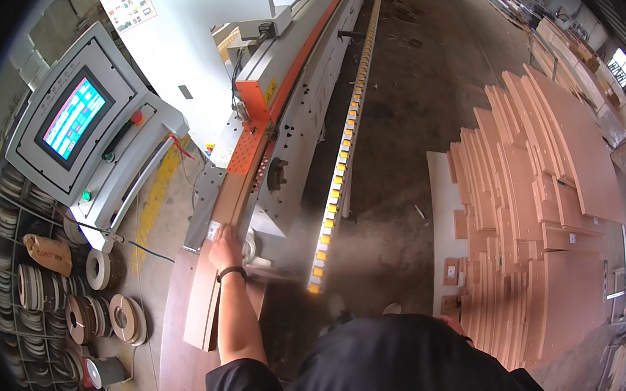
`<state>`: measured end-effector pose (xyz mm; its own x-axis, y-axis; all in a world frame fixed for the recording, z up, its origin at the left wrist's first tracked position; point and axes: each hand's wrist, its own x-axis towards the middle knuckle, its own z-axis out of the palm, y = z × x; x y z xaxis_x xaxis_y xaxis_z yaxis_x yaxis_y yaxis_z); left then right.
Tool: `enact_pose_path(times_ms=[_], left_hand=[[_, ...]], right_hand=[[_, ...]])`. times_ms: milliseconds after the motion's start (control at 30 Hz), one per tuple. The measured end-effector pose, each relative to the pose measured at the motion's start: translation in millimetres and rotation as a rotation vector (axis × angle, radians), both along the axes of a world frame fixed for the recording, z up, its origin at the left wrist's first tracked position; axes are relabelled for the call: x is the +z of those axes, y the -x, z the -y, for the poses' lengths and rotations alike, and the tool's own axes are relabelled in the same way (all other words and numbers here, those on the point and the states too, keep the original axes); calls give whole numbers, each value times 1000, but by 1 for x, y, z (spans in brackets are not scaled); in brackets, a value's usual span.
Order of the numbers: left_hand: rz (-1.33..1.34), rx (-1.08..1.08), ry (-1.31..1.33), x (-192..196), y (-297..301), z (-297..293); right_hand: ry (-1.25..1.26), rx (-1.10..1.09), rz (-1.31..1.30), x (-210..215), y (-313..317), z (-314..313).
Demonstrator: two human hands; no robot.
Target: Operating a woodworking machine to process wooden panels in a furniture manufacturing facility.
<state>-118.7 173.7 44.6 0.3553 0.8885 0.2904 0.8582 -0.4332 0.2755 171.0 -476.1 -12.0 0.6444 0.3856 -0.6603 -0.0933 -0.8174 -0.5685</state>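
My left hand (225,247) lies over a narrow wood-coloured board (205,294), its fingers pressed against the board beside a small white label. A dark band circles that wrist. The board lies lengthwise on a brown curved table (174,347) and points toward the orange guide (248,147) of a long machine. Just past the hand, a wooden strip runs along the machine's edge. Only a bit of my right hand (453,323) shows beside my black shirt, near the stacked panels (523,196); its fingers are hidden.
A control console (82,105) with a lit screen stands at the left. Below it are several rolls of edge banding (127,318) and a rack. A long roller rail (338,181) with yellow and white wheels runs away beside the machine. Panel stacks cover the right side.
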Motion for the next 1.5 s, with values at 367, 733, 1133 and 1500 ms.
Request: enact_pose_path(times_ms=[367,733,1133,1500], left_hand=[[49,-15,-77,0,-9,-2],[-47,-63,39,22,-10,0],[-59,-122,-51,-7,-27,-22],[-26,-171,225,9,-124,-79]], right_hand=[[94,107,-9,6,-1,-14],[55,57,-56,32,7,-33],[-13,50,-3,-4,12,-7],[22,40,139,-12,32,38]])
